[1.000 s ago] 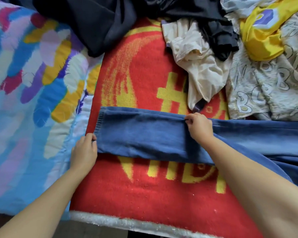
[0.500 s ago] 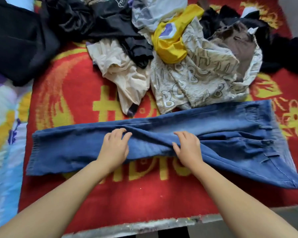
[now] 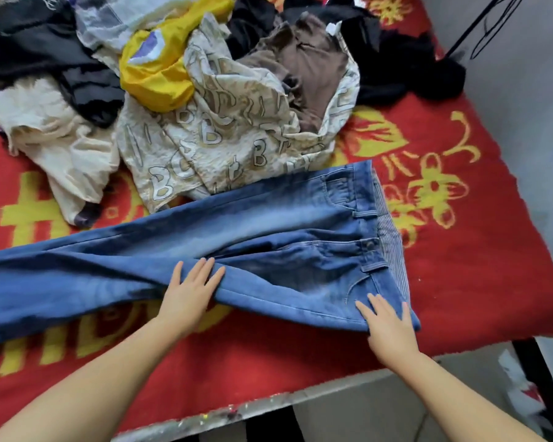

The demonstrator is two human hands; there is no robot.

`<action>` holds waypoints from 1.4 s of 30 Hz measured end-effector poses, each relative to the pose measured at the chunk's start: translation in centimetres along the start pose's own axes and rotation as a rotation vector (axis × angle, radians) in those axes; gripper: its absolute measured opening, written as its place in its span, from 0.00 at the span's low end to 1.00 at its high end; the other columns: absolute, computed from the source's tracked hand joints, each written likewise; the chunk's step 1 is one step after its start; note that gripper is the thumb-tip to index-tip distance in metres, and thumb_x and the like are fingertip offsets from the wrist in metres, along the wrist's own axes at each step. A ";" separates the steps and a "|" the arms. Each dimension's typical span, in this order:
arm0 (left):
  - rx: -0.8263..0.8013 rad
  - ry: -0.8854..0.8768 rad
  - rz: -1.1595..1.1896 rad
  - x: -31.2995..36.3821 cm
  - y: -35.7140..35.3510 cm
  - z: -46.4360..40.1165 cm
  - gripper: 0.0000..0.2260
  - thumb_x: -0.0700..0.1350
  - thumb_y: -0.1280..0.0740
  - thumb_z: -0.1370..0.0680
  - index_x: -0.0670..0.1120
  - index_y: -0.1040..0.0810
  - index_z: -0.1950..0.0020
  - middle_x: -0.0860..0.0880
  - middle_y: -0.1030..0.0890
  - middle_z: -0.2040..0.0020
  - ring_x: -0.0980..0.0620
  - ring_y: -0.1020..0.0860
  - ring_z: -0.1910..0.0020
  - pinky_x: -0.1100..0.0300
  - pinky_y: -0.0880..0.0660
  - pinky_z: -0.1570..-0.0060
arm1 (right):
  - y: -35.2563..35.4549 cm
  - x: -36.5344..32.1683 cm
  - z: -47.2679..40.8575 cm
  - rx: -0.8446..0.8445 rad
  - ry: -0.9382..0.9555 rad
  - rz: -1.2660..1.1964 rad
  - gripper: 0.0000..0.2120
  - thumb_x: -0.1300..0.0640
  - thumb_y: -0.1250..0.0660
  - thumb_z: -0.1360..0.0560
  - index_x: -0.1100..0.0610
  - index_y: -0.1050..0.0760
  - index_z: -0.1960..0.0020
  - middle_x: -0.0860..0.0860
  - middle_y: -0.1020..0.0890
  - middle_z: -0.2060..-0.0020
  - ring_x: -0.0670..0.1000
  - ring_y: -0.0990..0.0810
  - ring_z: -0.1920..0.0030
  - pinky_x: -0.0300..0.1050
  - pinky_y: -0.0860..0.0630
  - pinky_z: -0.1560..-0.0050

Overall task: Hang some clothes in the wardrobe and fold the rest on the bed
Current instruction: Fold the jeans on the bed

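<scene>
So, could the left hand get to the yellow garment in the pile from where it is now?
Probably yes. The left hand lies flat on the jeans, holding nothing, and the yellow garment sits on top of the pile, uncovered. Only the printed cream shirt lies between, low enough to reach over.

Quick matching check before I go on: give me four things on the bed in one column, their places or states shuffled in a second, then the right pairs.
Things:
1. jeans
2. yellow garment
3. left hand
4. right hand

Places or states:
A. flat on the waist corner nearest the bed edge
B. crumpled on top of the pile
C. flat on the near edge, mid-length
D. laid out across the red blanket

Pairs: 1-D, 2-B, 3-C, 4-A
</scene>
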State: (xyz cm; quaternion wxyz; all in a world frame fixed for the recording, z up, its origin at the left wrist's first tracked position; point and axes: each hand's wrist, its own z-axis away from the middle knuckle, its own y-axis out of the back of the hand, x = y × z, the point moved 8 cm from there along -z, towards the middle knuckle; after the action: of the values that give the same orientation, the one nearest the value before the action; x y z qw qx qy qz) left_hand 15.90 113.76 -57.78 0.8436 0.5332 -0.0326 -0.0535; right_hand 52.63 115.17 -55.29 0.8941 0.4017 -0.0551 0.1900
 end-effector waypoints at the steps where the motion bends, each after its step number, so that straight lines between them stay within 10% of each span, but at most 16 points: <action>1: 0.014 0.019 0.032 -0.2 0.3 0.0 0.29 0.42 0.36 0.23 0.51 0.41 0.23 0.46 0.41 0.23 0.47 0.41 0.24 0.41 0.50 0.28 | 0.2 1.8 -0.3 0.001 0.015 0.031 0.30 0.58 0.41 0.23 0.45 0.45 0.24 0.45 0.44 0.23 0.47 0.50 0.23 0.62 0.57 0.27; 6: -0.062 0.033 0.229 -1.8 2.3 -0.9 0.22 0.38 0.39 0.25 0.54 0.26 0.33 0.51 0.24 0.33 0.50 0.26 0.34 0.53 0.34 0.34 | 5.5 5.3 -4.3 -0.031 0.179 -0.077 0.13 0.59 0.41 0.27 0.49 0.24 0.46 0.49 0.19 0.46 0.53 0.22 0.41 0.44 0.30 0.44; 9: -0.064 0.102 0.295 -4.3 6.0 -2.2 0.06 0.44 0.38 0.22 0.55 0.24 0.55 0.51 0.17 0.54 0.46 0.21 0.52 0.51 0.25 0.55 | 12.2 6.6 -8.7 -0.050 0.221 -0.098 0.06 0.59 0.39 0.29 0.51 0.25 0.55 0.54 0.18 0.51 0.56 0.20 0.48 0.43 0.29 0.58; 13: 0.040 0.208 0.332 -8.1 10.6 -6.0 0.07 0.49 0.35 0.21 0.51 0.26 0.59 0.47 0.20 0.60 0.42 0.21 0.56 0.50 0.26 0.60 | 23.0 7.4 -14.9 0.171 0.177 -0.116 0.02 0.55 0.36 0.29 0.51 0.29 0.58 0.52 0.20 0.56 0.57 0.21 0.50 0.45 0.31 0.60; 20: 0.309 0.539 0.219 -11.0 10.0 -12.3 0.08 0.43 0.32 0.25 0.40 0.22 0.49 0.37 0.22 0.49 0.37 0.25 0.47 0.45 0.31 0.47 | 25.0 5.2 -22.9 0.499 -0.105 -0.324 0.20 0.56 0.37 0.23 0.56 0.34 0.33 0.58 0.32 0.32 0.58 0.36 0.30 0.60 0.45 0.30; 24: 0.328 0.640 0.301 -9.4 5.7 -11.5 0.31 0.50 0.34 0.23 0.41 0.41 0.24 0.38 0.41 0.25 0.42 0.44 0.25 0.37 0.56 0.29 | 17.1 5.0 -24.5 0.362 -0.222 -0.748 0.36 0.47 0.39 0.21 0.54 0.56 0.22 0.60 0.48 0.24 0.61 0.44 0.25 0.59 0.42 0.30; 35: 0.084 0.528 0.446 -0.9 -0.5 -3.3 0.44 0.70 0.69 0.26 0.43 0.40 0.24 0.41 0.43 0.23 0.42 0.45 0.24 0.27 0.50 0.34 | 12.9 9.4 -23.5 0.075 -0.361 -0.760 0.39 0.34 0.38 0.26 0.67 0.33 0.34 0.65 0.25 0.37 0.65 0.26 0.38 0.53 0.30 0.41; 42: 0.072 0.405 0.370 -1.0 -0.1 -3.0 0.46 0.71 0.77 0.33 0.51 0.49 0.22 0.49 0.53 0.21 0.53 0.60 0.24 0.37 0.61 0.29 | 20.9 14.0 -21.3 0.388 -0.162 -0.387 0.21 0.40 0.38 0.23 0.60 0.27 0.49 0.66 0.20 0.51 0.66 0.22 0.49 0.53 0.30 0.57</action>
State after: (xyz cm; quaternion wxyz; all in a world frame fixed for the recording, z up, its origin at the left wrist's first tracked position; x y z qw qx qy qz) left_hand 15.21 116.53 -59.10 0.8089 0.5477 0.0378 0.2104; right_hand 56.33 147.69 -51.53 0.8130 0.5821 -0.0113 -0.0097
